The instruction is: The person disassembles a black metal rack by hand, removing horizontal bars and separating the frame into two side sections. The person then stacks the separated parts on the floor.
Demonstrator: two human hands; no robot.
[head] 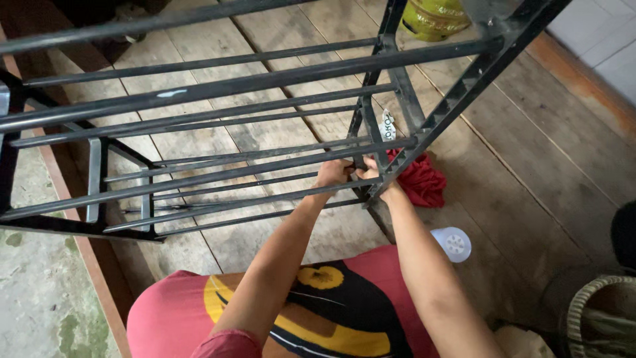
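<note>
Black metal rack (218, 119) with long horizontal bars stands tilted on the wooden plank floor (530, 172). Left hand (331, 174) is closed around a lower bar near the rack's right end frame. Right hand (371, 171) sits just beside it, fingers (366, 174) curled at the corner post where bar meets frame; what exactly they pinch cannot be told. Red cloth (421, 180) lies on the floor just behind the right hand. White perforated cap (453, 242) rests near the right forearm. Woven basket (599, 315) at lower right
</note>
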